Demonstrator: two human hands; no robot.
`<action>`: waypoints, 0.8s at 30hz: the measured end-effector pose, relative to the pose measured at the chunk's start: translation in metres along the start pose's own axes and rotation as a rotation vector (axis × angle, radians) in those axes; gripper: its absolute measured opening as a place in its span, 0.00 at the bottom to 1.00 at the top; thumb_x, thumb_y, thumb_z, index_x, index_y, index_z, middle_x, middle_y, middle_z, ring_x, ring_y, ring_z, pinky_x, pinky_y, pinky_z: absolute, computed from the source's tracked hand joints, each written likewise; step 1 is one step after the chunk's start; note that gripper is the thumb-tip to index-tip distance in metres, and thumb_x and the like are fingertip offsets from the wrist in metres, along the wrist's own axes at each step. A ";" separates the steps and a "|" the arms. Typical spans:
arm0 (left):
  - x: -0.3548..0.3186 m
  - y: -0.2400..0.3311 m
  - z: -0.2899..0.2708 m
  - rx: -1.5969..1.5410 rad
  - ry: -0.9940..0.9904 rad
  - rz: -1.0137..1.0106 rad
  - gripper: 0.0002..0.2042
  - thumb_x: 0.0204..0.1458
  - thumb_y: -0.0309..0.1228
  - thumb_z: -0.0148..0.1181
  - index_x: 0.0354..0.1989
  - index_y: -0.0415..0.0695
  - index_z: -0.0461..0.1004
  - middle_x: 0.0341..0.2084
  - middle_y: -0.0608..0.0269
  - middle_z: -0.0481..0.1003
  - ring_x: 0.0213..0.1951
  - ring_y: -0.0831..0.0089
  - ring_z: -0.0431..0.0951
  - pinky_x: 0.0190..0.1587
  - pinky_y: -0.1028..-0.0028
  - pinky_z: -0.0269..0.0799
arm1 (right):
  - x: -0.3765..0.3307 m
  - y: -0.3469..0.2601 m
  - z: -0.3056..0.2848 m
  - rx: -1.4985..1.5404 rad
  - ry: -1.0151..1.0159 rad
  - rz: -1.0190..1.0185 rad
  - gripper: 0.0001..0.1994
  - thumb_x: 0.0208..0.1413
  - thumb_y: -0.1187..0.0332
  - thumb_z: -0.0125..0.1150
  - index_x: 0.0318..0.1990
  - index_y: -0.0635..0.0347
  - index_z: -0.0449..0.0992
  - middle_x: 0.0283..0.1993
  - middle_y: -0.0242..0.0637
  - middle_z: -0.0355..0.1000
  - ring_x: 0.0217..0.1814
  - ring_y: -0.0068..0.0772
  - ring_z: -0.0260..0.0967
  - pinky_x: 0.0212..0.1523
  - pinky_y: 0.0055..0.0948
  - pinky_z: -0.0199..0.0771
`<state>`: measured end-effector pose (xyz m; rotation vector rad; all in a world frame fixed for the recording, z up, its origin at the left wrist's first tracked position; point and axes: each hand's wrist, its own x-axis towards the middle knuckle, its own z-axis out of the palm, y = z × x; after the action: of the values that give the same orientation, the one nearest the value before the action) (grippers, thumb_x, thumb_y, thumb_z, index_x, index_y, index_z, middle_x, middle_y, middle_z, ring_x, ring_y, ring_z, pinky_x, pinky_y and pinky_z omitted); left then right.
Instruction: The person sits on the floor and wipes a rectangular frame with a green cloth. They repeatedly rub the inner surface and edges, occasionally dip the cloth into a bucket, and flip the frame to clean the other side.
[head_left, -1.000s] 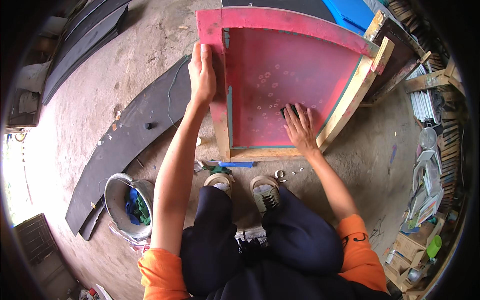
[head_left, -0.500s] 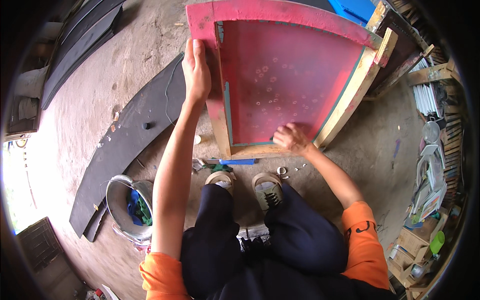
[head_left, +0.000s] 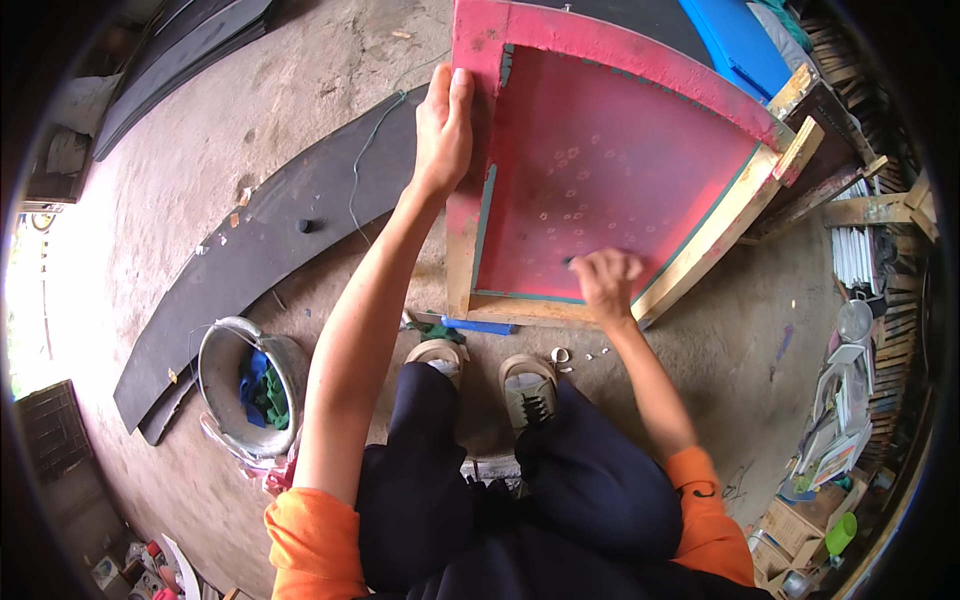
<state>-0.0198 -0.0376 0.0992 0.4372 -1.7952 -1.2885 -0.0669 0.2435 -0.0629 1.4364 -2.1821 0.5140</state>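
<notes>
A silk-screen frame (head_left: 622,43) leans upright in front of me, its wooden bars painted pink at the top and left and bare lower down. Small pale flower shapes dot its pink mesh (head_left: 530,170). My left hand (head_left: 443,130) is closed around the frame's left bar near the top, thumb on the front. Low on the mesh, my right hand (head_left: 608,280) has its fingers curled together. A small dark bit shows at its fingertips, too blurred to name.
At left lie a long curved black sheet (head_left: 270,200) and a grey bucket (head_left: 290,360) with blue and green cloths. A blue strip (head_left: 480,327) lies below the frame, near my shoes (head_left: 528,390). Wooden racks (head_left: 880,210) with stacked items line the right side.
My right hand has shifted slightly up and right across the lower mesh. The left hand keeps its hold on the frame, while the whole view has turned a little.
</notes>
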 end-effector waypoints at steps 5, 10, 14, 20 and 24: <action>-0.004 0.000 0.004 -0.046 -0.044 -0.041 0.19 0.60 0.42 0.36 0.43 0.38 0.65 0.31 0.60 0.67 0.35 0.75 0.63 0.41 0.75 0.59 | -0.020 0.001 -0.006 0.009 -0.142 -0.026 0.08 0.41 0.71 0.64 0.29 0.49 0.70 0.29 0.23 0.66 0.43 0.27 0.59 0.47 0.37 0.52; -0.010 0.018 0.001 0.031 -0.089 -0.218 0.24 0.61 0.44 0.32 0.51 0.36 0.63 0.45 0.57 0.67 0.48 0.71 0.64 0.53 0.73 0.55 | 0.011 0.047 -0.011 -0.084 0.082 -0.142 0.06 0.45 0.70 0.61 0.31 0.51 0.71 0.36 0.29 0.65 0.47 0.29 0.59 0.50 0.39 0.52; -0.011 0.005 0.001 -0.036 -0.004 -0.057 0.17 0.61 0.41 0.35 0.41 0.40 0.66 0.25 0.69 0.65 0.29 0.80 0.61 0.32 0.78 0.58 | 0.100 0.057 -0.045 -0.166 0.354 0.312 0.20 0.54 0.64 0.51 0.52 0.64 0.64 0.56 0.43 0.57 0.61 0.43 0.50 0.57 0.49 0.50; -0.005 0.004 0.016 -0.059 -0.038 -0.052 0.19 0.61 0.42 0.34 0.45 0.38 0.65 0.32 0.65 0.68 0.35 0.78 0.62 0.41 0.77 0.59 | -0.020 0.026 0.023 -0.003 -0.489 -0.308 0.32 0.53 0.57 0.51 0.62 0.61 0.50 0.66 0.39 0.49 0.68 0.36 0.44 0.64 0.39 0.49; -0.003 -0.010 0.003 -0.042 -0.067 -0.108 0.19 0.61 0.42 0.34 0.45 0.38 0.65 0.32 0.65 0.68 0.36 0.77 0.63 0.42 0.77 0.60 | 0.022 0.050 0.014 0.124 -0.484 -0.777 0.33 0.51 0.52 0.51 0.63 0.56 0.52 0.64 0.35 0.52 0.63 0.33 0.52 0.61 0.35 0.55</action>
<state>-0.0227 -0.0378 0.0887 0.4782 -1.8172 -1.4282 -0.1228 0.2385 -0.0639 2.4911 -1.6905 0.0127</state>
